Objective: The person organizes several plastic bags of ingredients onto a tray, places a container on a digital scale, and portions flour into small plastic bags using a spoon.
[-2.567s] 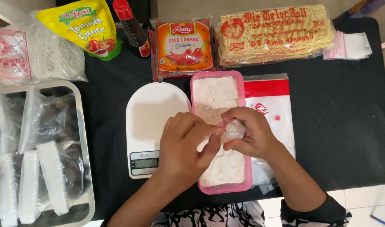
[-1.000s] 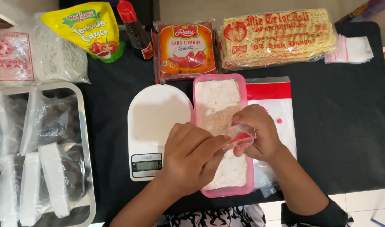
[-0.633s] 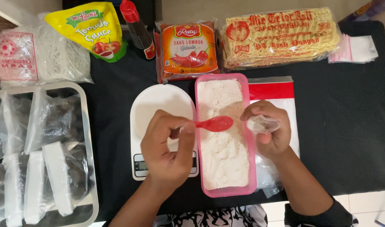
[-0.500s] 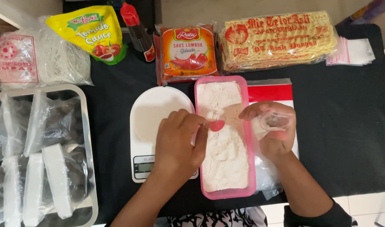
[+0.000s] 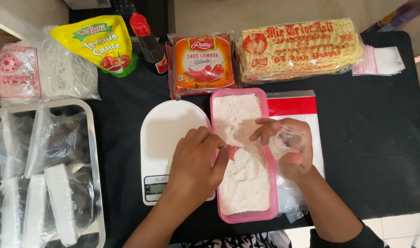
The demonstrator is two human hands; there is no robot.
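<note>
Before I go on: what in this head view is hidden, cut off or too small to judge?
- Red spoon: only its tip shows; the left hand covers the rest, grip included.
- Small clear plastic bag in the right hand: how much it holds, too faint to tell.
- White kitchen scale: display too small, partly under the left hand.
- Metal tray of bagged packets: cut off by the left edge.

At the centre of the frame the left hand [image 5: 196, 163] holds a small red spoon [image 5: 233, 151] with its bowl down in the white flour [image 5: 243, 174] that fills a pink rectangular container [image 5: 274, 193]. Just right of it the right hand [image 5: 285, 147] grips a small clear plastic bag [image 5: 290, 140] with its mouth held wide. A white kitchen scale [image 5: 166, 138] lies left of the container on the black tabletop [image 5: 375, 151].
</note>
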